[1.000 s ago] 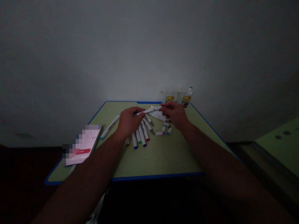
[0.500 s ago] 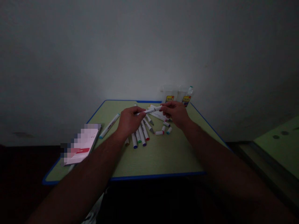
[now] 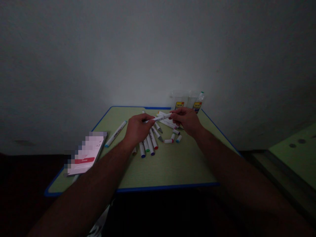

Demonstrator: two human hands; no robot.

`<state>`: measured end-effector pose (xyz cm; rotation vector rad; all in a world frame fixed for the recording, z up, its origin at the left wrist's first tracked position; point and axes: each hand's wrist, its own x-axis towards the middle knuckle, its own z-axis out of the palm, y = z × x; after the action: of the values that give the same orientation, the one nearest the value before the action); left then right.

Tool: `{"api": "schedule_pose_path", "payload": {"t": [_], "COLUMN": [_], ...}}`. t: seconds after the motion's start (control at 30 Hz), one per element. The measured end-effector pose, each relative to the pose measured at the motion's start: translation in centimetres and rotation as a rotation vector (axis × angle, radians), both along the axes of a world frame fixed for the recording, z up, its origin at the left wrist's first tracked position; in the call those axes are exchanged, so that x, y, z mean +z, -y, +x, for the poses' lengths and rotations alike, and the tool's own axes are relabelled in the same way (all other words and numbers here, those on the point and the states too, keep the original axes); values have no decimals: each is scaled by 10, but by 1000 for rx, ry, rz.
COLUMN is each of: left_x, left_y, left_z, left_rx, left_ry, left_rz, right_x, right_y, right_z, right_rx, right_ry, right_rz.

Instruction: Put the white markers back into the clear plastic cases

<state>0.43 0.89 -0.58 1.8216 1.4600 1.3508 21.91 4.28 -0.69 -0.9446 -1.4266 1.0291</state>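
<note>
A white marker [image 3: 161, 117] spans the gap between my two hands above the table. My left hand [image 3: 139, 128] is closed around its left end, and my right hand [image 3: 187, 119] pinches its right end with the fingertips. Beneath my left hand lie several white markers [image 3: 149, 144] with blue, green and red ends, some showing grey uncapped tips. Loose marker caps [image 3: 169, 141] lie below my right hand. More white markers [image 3: 169, 123] rest behind the held one, partly hidden by my right hand.
Two clear plastic cases [image 3: 180, 98] with yellow labels stand at the back against the wall; one has a green-ended marker in it. A light-blue-ended marker [image 3: 116, 133] lies at the left. A tablet-like device [image 3: 86, 154] with a lit screen sits on the blue-edged table [image 3: 168, 171].
Both hands stay nearly in place, gripping the same marker. The whole view has shifted very slightly.
</note>
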Motion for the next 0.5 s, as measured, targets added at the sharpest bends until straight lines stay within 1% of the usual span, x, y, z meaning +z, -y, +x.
{"api": "schedule_pose_path", "payload": {"t": [0.17,0.3,0.5], "left_x": [3,3,-2], "left_y": [3,6,5], "left_z": [2,5,8], "left_rx": [-23,-27,-3], "left_ry": [-10,-40,-111], "left_rz": [10,30,71], "right_x": [8,15,10], "right_y": [4,6,1], "right_z": [-1,0,2], "right_rx": [2,3,-18], "right_ry": [-42,-59,-65], "right_rz": [29,64,59]}}
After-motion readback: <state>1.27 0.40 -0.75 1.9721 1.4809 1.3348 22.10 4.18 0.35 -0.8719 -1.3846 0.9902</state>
